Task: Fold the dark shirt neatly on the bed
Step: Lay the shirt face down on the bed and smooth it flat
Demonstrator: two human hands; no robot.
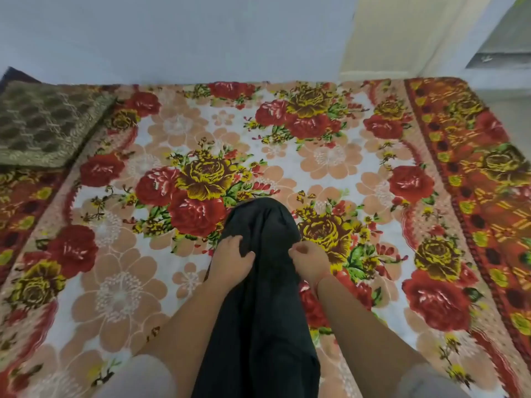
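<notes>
The dark shirt (258, 297) lies bunched in a long narrow strip on the floral bedspread (120, 282), running from the near edge toward the middle of the bed. My left hand (231, 261) grips a fold of the shirt on its left side near the far end. On the right edge, at the same height, my right hand (310, 261) pinches the fabric with its fingers curled. The shirt's far end (258, 216) humps up beyond both hands. Its near end runs out of view at the bottom.
A folded olive patterned cloth or cushion (43, 124) sits at the bed's far left corner. A pale wall (172, 38) stands right behind the bed. The bed's right edge (494, 133) drops to a light floor, with a doorway at the far right.
</notes>
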